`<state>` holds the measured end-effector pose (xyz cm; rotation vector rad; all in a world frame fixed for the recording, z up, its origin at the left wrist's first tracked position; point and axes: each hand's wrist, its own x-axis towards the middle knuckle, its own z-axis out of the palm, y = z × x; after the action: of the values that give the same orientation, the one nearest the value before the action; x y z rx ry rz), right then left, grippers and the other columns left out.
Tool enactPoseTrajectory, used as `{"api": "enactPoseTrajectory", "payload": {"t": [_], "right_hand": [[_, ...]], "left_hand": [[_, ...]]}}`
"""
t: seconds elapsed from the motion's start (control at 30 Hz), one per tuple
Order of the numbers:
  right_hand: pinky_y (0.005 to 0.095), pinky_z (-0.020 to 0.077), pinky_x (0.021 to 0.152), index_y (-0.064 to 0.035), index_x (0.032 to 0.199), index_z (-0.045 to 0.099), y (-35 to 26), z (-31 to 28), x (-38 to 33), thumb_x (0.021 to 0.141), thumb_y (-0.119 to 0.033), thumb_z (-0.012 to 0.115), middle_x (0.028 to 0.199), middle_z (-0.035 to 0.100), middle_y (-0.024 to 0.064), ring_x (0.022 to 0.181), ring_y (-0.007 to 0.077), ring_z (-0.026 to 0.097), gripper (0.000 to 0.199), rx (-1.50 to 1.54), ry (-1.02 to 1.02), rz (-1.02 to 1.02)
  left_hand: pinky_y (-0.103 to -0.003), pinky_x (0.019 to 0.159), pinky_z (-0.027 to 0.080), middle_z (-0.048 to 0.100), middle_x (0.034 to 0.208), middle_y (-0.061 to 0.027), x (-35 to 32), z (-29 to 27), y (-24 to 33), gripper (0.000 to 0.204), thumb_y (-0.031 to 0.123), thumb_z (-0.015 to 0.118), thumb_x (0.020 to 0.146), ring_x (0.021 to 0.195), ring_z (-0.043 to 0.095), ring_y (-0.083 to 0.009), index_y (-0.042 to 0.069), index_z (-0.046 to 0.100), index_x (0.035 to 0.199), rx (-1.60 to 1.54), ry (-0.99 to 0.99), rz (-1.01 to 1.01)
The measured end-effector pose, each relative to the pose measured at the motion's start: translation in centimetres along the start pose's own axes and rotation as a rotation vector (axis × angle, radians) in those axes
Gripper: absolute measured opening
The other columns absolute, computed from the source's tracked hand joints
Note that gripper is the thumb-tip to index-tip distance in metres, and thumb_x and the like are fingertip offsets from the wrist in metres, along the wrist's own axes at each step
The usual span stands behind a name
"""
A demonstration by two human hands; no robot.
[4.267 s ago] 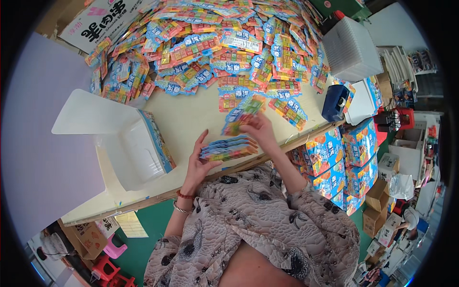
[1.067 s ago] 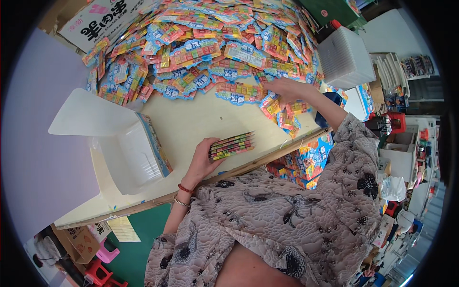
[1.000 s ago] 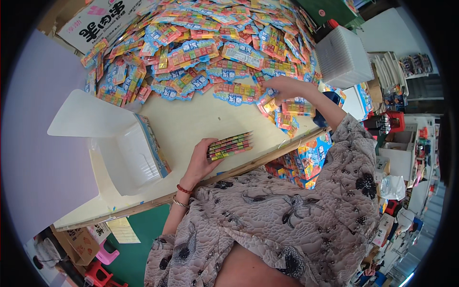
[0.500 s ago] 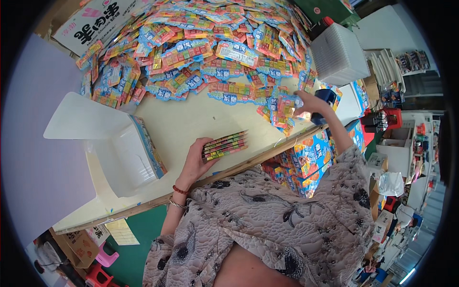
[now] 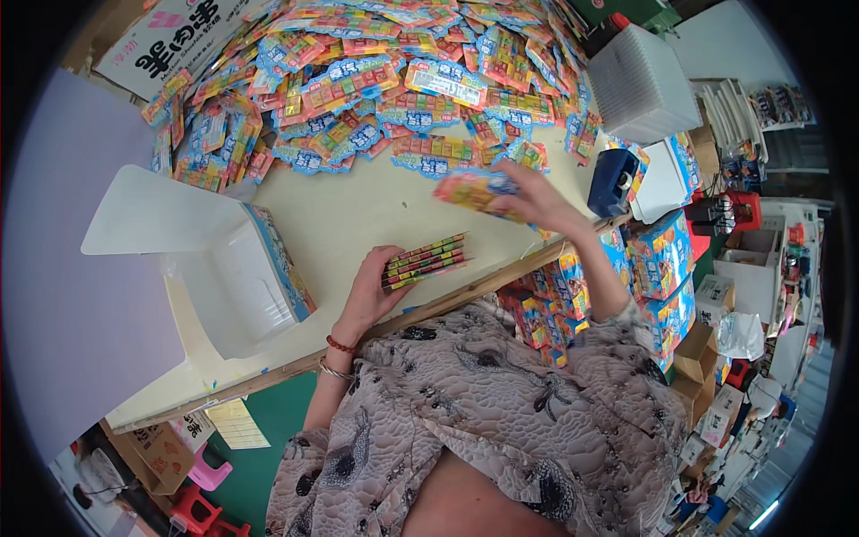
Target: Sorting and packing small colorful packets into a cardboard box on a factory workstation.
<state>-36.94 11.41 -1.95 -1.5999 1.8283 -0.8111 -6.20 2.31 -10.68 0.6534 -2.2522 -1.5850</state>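
Observation:
My left hand [image 5: 369, 291] is closed around a small stack of candy packs [image 5: 426, 261], held on edge near the table's front edge. To the right, my right hand [image 5: 541, 201] grips a colourful candy pack [image 5: 481, 193] above the table; the pack is slightly blurred by motion. A large heap of similar flat packs [image 5: 358, 80] with blue wavy borders covers the far side of the table. Left of my hands stands an open white display box [image 5: 234, 295] with a blue printed side and its lid flap raised.
A dark blue tape dispenser [image 5: 612, 182] stands at the table's right end. Behind it is a stack of clear plastic trays [image 5: 642, 85]. Blue printed boxes [image 5: 662, 255] are piled below the wooden table edge [image 5: 447, 313]. A white carton [image 5: 170, 45] stands far left.
My right hand has moved left from the table's right end, bringing a candy pack toward the stack. My left hand keeps its stack almost in the same place.

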Motion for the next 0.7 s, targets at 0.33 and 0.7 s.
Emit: {"api": "enactPoseTrajectory", "payload": {"t": [0.33,0.7], "right_hand": [[0.0353,0.0477,0.077,-0.0066,0.107,0.061,-2.8,6.7,5.1,0.086,-0.020,0.061,0.093,0.065,0.0136,0.091,0.0261,0.062,0.025,0.146,-0.500,-0.114],[0.0300,0.0347,0.099,-0.0028,0.128,0.046,-0.1,12.3,-2.2,0.098,-0.050,0.034,0.119,0.053,0.0076,0.112,0.0152,0.048,0.057,0.785,0.155,0.153]], "left_hand": [[-0.038,0.100,0.043,0.024,0.142,-0.0217,1.0,-0.3,2.0,0.124,0.014,0.086,0.061,0.128,0.036,-0.0381,0.008,-0.003,0.147,0.377,0.252,0.165],[-0.038,0.099,0.043,0.033,0.129,-0.0172,1.4,-0.4,0.8,0.108,0.011,0.085,0.062,0.119,0.042,-0.0317,0.009,0.016,0.145,0.125,0.099,0.077]]}}
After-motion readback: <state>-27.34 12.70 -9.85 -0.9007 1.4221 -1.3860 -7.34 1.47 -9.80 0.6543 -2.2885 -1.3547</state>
